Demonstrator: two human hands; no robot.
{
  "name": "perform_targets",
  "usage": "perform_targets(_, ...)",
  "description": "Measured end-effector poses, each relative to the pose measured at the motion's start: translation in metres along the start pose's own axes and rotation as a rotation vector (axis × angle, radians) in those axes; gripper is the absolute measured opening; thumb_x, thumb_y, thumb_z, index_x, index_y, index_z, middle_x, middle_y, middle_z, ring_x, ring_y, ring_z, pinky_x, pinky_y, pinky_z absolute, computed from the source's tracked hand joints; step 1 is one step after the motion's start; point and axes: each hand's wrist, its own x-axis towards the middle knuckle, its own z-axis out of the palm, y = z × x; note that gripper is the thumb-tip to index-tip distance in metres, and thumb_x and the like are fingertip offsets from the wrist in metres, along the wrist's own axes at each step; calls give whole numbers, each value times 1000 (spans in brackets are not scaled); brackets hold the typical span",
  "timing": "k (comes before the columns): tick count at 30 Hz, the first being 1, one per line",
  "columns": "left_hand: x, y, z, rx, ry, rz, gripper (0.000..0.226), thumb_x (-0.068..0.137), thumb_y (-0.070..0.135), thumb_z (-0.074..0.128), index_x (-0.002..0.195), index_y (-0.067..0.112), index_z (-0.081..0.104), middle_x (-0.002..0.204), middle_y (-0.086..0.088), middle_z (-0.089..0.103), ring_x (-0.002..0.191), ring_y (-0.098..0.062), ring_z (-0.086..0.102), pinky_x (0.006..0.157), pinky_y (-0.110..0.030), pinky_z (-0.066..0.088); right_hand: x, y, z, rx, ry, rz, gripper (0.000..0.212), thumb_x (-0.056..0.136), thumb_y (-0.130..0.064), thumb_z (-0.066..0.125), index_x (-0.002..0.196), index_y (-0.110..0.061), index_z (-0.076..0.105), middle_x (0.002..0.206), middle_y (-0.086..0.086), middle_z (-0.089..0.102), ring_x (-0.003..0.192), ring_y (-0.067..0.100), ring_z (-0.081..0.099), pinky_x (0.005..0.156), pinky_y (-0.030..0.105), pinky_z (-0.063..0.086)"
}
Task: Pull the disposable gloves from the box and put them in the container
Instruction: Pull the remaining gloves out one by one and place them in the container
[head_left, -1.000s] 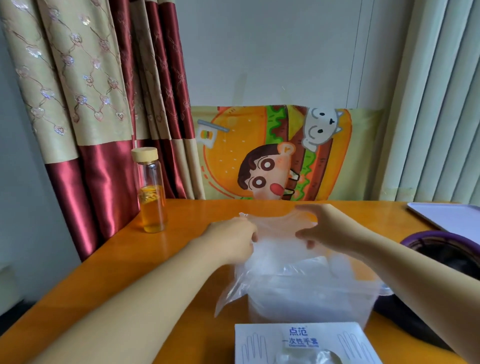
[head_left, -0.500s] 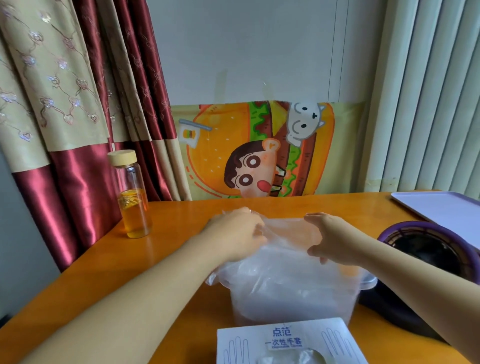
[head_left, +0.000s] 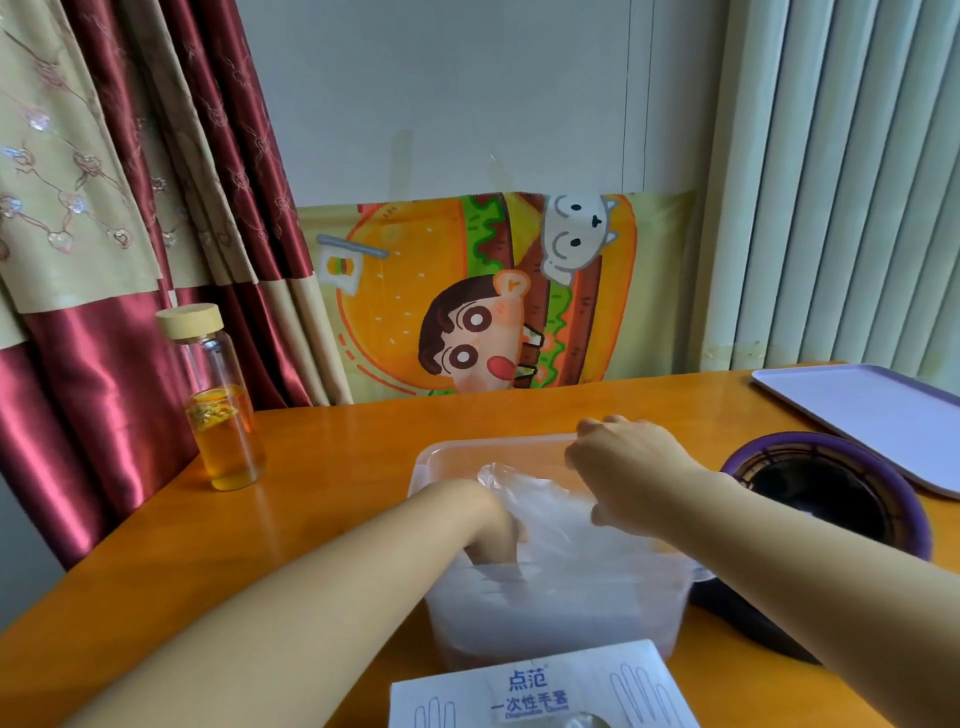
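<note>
One head-worn view looks forward and down over the worktop (head_left: 332, 462), close above left hand (head_left: 491, 525) and right hand (head_left: 628, 467), facing the wall (head_left: 441, 104).

A person's two bare forearms reach over an orange wooden table (head_left: 332, 467). A clear plastic container (head_left: 545, 618) stands in the middle. The left hand (head_left: 493, 530) dips into it, fingers hidden behind the cloudy wall. The right hand (head_left: 628, 467) hovers over the far rim, its fingers curled on a thin see-through glove (head_left: 540, 509) that sags into the container. A white glove box (head_left: 545, 696) lies just in front, at the bottom edge. A glass bottle (head_left: 223, 405) of amber liquid stands to the left. To the right are a purple-rimmed black basket (head_left: 831, 499) and a pale purple tray (head_left: 872, 415).
</note>
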Motion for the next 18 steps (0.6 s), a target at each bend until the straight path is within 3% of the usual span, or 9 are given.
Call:
perform_targets(3,16,4,3,48,34,4,60,99,29,47,153,23,21,160,-3,18,143,-27,22,114,-40,27,13,-7,11,123,-342,-122,66,85,-36,67,142,-16,40,139,4,46,123,27,48,103,36,42)
perform_targets(6,21,20,10,181,316,-102,55,99,25,49,149,13,31,151,-7,34,135,-28,37,109,-29,30,23,-10,34,65,-558,-127,43,98,-14,43,140,-3,42,142,13,44,127,30,45,107,37,37)
perform_targets(8,19,15,13,324,215,87,55,102,19,39,154,24,19,159,-2,19,143,-28,24,112,-36,26,25,-9,41,41,-592,-94,37,100,-9,34,134,1,45,137,16,47,115,29,49,100,33,39)
perform_targets(10,12,3,13,136,83,118,60,101,16,37,154,29,13,161,0,12,146,-29,16,113,-43,25,25,-8,41,33,-585,-90,37,99,-11,38,134,0,45,135,15,48,108,26,49,97,32,40)
perform_targets(12,6,-4,8,-34,134,96,59,99,21,44,153,27,20,159,-2,21,143,-27,24,111,-41,28,25,-6,39,38,-561,-80,45,96,-18,50,138,-4,42,138,11,47,121,27,48,104,34,39)
perform_targets(14,-11,-8,2,-140,250,149,50,98,30,50,146,25,39,150,1,39,133,-22,40,108,-36,36,20,-3,31,63,-527,-77,63,89,-33,63,141,-7,40,141,8,46,128,27,43,108,36,37)
perform_targets(16,-25,-12,0,-240,343,177,35,95,35,56,128,23,60,128,5,58,109,-14,54,95,-31,46,10,-1,19,92,-483,-104,78,81,-44,70,143,-10,38,143,5,43,131,25,40,109,32,33)
perform_targets(18,-38,-17,-5,-313,317,180,27,95,32,55,117,20,66,108,7,63,91,-10,60,81,-26,50,3,0,10,147,-456,-143,75,80,-46,70,142,-16,41,141,2,45,129,23,41,107,30,31)
